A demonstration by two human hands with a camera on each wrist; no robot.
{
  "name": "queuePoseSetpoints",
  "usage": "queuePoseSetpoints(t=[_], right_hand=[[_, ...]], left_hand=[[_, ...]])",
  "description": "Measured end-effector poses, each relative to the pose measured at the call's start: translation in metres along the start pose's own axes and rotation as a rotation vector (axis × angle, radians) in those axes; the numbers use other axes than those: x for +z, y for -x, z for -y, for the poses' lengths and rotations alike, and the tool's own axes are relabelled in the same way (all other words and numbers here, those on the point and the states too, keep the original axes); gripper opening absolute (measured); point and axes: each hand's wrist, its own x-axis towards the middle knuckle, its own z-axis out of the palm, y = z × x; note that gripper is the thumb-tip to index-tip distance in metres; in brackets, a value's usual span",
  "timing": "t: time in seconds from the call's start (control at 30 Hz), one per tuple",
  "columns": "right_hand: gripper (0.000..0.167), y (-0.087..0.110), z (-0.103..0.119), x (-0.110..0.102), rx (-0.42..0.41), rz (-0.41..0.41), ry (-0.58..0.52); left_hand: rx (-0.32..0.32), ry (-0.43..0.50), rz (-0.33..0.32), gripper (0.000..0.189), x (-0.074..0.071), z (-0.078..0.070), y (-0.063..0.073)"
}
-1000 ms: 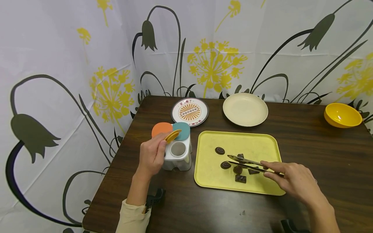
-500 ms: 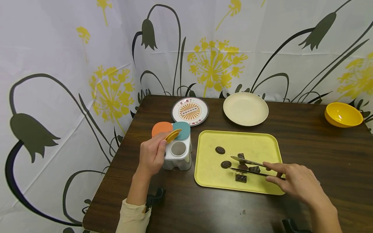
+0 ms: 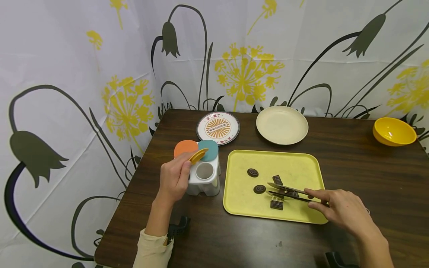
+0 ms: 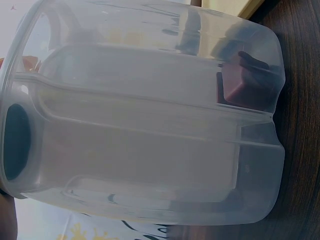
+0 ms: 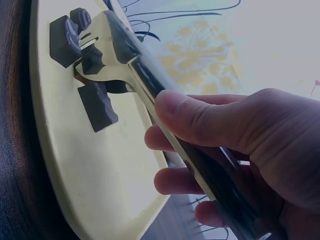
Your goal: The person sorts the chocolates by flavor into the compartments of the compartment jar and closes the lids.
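My left hand (image 3: 174,176) pinches a yellow lid (image 3: 199,156) raised over the uncovered opening of a multi-compartment container (image 3: 205,189). Through its clear wall in the left wrist view, a dark chocolate (image 4: 247,85) lies at the bottom of one compartment. My right hand (image 3: 345,210) holds metal tongs (image 3: 289,196) low over a yellow tray (image 3: 241,208). In the right wrist view the tong tips straddle a small chocolate (image 5: 92,61); whether they squeeze it I cannot tell. Nearby on the tray are two round swirled chocolates (image 3: 259,189) and several blocky ones (image 3: 276,205).
Orange (image 3: 185,147) and teal (image 3: 208,149) lids cover the container's rear compartments. Behind stand a patterned plate (image 3: 218,128) and a cream plate (image 3: 282,125). A yellow bowl (image 3: 394,132) sits at the far right of the dark wooden table (image 3: 254,242). Patterned cloth hangs behind.
My right hand and the tongs have shifted slightly right and down, and the tong tips have drawn closer together around the chocolates. My left hand stays put with the yellow lid.
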Motion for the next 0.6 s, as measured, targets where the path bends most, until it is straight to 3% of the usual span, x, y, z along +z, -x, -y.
queuePoseSetpoints(t=[0.6], right_hand=[[0.046, -0.009, 0.009, 0.0, -0.115, -0.21, -0.048]], left_hand=[[0.006, 0.009, -0.003, 0.036, 0.0, 0.003, 0.001]])
